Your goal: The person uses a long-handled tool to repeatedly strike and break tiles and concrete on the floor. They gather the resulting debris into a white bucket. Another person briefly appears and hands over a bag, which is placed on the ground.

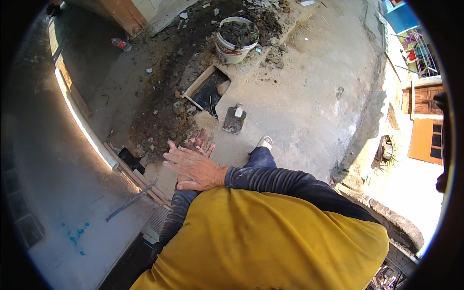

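Observation:
My right hand [195, 167] reaches across from the right and lies over my left hand [199, 141], its fingers stretched out. Spread, dirt-smeared fingers of my left hand show beyond it; the palm and wrist are partly covered. Neither hand shows anything held. Just ahead on the ground lies a flat, square-bladed tool [234, 124] with a short pale handle. A rectangular pit [197, 85] with a light rim opens past it, dark inside, with a rounded lump in it. Farther off stands a white bucket [232, 54] heaped with dark soil.
Loose dirt and rubble [162, 113] run along the left of the pit. A plastic bottle [121, 44] with a red label lies at the far left. A metal bar [129, 200] and wooden boards [140, 181] lie at the near left. My shoe [265, 141] stands on concrete.

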The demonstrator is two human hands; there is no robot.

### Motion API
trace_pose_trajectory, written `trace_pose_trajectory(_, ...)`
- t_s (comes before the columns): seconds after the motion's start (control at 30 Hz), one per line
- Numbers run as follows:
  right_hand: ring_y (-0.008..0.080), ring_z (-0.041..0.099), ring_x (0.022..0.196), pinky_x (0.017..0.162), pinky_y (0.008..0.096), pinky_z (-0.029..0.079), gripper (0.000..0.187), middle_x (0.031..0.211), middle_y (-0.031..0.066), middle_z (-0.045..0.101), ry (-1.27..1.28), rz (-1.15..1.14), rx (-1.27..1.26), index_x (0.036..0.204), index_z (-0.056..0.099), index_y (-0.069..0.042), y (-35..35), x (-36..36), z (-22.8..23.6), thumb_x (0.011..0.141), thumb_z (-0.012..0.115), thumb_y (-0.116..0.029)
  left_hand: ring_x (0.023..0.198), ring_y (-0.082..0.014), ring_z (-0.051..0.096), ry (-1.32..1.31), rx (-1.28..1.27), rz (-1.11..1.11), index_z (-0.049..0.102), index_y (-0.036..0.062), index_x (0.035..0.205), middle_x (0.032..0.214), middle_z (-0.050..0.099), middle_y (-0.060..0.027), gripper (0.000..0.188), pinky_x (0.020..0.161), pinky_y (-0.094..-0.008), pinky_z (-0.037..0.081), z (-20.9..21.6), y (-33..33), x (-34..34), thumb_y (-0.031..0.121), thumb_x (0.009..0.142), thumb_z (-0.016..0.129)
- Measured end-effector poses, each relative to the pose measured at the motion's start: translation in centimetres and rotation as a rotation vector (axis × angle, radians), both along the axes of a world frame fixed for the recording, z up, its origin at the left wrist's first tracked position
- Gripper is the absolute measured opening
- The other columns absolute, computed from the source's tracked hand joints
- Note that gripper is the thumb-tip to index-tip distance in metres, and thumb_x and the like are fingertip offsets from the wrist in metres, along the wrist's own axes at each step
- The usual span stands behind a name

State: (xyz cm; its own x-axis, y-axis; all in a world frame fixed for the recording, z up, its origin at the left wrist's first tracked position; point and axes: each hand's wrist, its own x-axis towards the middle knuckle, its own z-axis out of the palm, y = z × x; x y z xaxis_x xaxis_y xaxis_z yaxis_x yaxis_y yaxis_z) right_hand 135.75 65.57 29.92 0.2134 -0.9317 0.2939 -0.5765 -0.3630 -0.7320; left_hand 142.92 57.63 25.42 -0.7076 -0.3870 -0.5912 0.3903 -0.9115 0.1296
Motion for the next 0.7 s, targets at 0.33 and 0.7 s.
trace_pose_trajectory(0.33, 0.0393, 0.015, 0.158, 0.128, 0.0536, 0.009, 0.076, 0.168, 0.0207, 0.026, 0.052, -0.501, 0.215, 0.161, 0.032, -0.004, 14.5, -23.2, -1.3, 0.106, 0.043, -0.056, 0.15, -0.0311, 0.035, 0.217, -0.351, -0.17, 0.043, 0.0088, 0.155, 0.164, 0.038, -0.0148, 0.099, 0.12, -0.0569, 0.031, 12.7, 7.4, -13.7, 0.084, 0.091, 0.045)
trace_pose_trajectory(0.7, 0.0333, 0.07, 0.095, 0.085, 0.0388, 0.054, 0.036, 0.089, 0.0169, 0.074, -0.26, -1.066, 0.25, 0.12, 0.07, -0.006, 19.6, -49.6, 0.1, 0.102, 0.059, -0.035, 0.157, -0.037, 0.022, -1.104, -1.344, -0.559, 0.047, 0.0036, 0.154, 0.163, 0.039, -0.0209, 0.075, 0.126, -0.0519, 0.013, 8.8, 4.2, -29.5, 0.061, 0.106, 0.036)
